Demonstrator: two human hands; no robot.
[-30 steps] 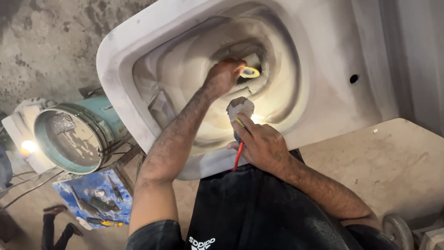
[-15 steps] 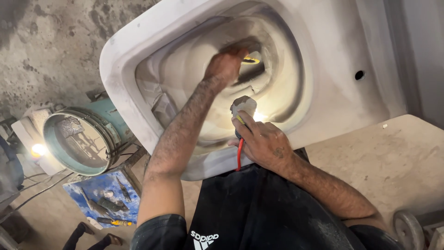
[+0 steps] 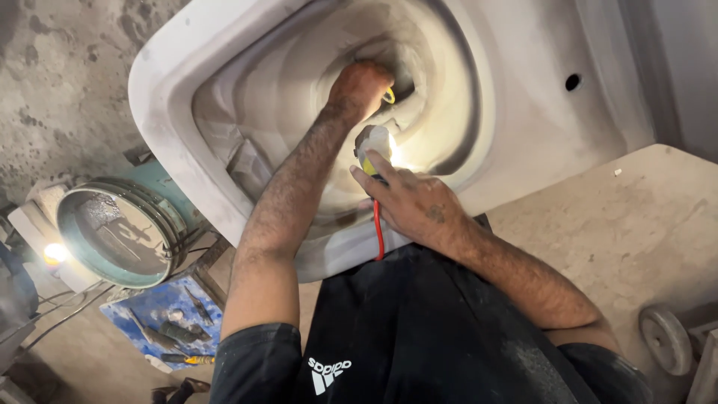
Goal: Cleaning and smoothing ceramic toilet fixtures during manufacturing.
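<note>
A dusty ceramics workshop: a large unglazed grey sanitaryware casting (image 3: pixel 523 112) lies tilted on a bench. Left of it, stained concrete wall (image 3: pixel 60 90); below-left, a round sieve (image 3: pixel 120 232) and tools on blue cloth (image 3: pixel 161 314).

No packages, signs or screens in view, only a small white printed logo (image 3: pixel 330 372) on the black shirt (image 3: pixel 419 337), low centre (seen upside down from above)

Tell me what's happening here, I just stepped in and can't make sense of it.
A person leans over a large grey-white moulded basin. The left hand reaches deep into its hollow, holding something small and yellow. The right hand grips a lit lamp with a red cord, shining it inside. A round sieve sits nearby.
</note>
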